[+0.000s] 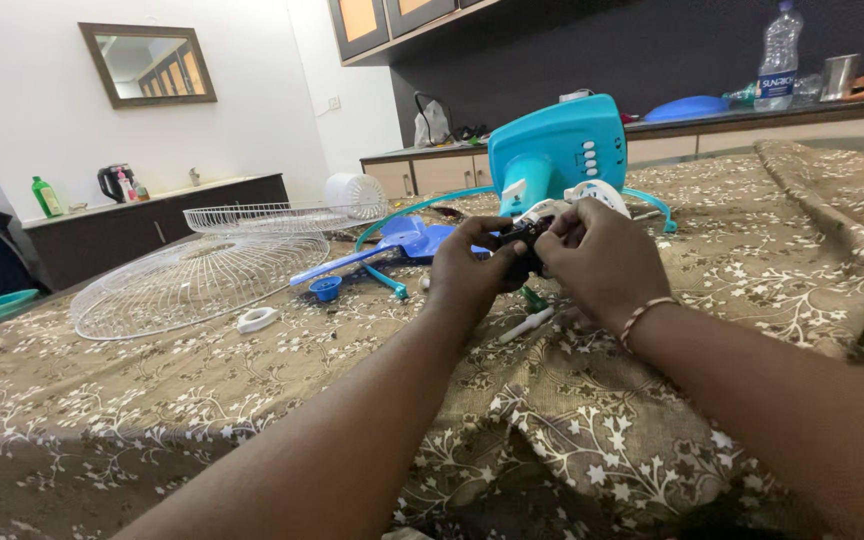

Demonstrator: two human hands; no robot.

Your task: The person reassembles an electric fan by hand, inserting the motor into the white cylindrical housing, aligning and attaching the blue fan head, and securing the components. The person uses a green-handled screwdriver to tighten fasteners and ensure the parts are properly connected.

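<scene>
A small black part (pixel 524 240) is pinched between left hand (pixel 472 268) and right hand (pixel 597 262), brought together; a teal fan base (pixel 557 150) is seen just beyond, wire grilles (pixel 202 275) to the left.

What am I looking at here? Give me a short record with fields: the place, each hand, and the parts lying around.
Surface: bed or table under a brown floral cloth
Left hand: pinching a small black part
Right hand: gripping the same part from the other side
Behind the hands: turquoise fan base with white buttons
Left of the hands: blue fan blade, two white wire fan guards, blue cap
Below the hands: white-handled screwdriver
</scene>
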